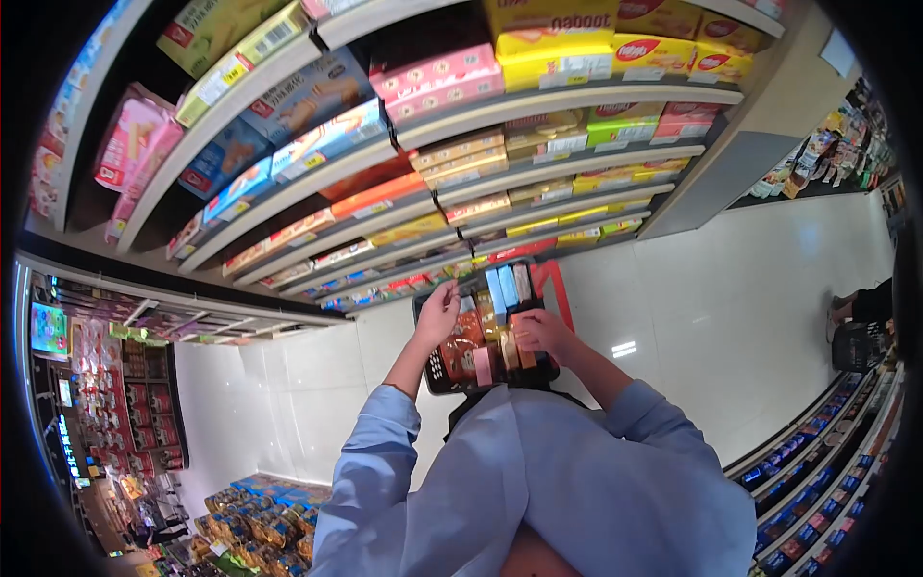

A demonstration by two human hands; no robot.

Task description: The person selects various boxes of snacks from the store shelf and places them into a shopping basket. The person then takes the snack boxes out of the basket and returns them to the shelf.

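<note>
A black shopping basket point(436, 373) with a red handle point(561, 298) is in front of my body, filled with packaged goods. My left hand point(441, 312) is over its left side, fingers curled together; whether anything is in them is hidden. In the right part of the basket, my right hand point(543, 331) has its fingers closed on a small orange-brown box point(526, 357). Light-blue boxes point(500, 290) stand upright at the far end. An orange-red pack point(465, 335) lies beneath my left hand, near a pink box point(483, 364).
A tall shelf of boxed snacks point(452, 154) curves across the front, with yellow boxes point(558, 60) on an upper level. Shelves of dark-blue packs point(817, 481) stand at lower right. Stacked goods point(255, 519) are at lower left. A person's legs point(860, 306) and another basket point(859, 346) show far right.
</note>
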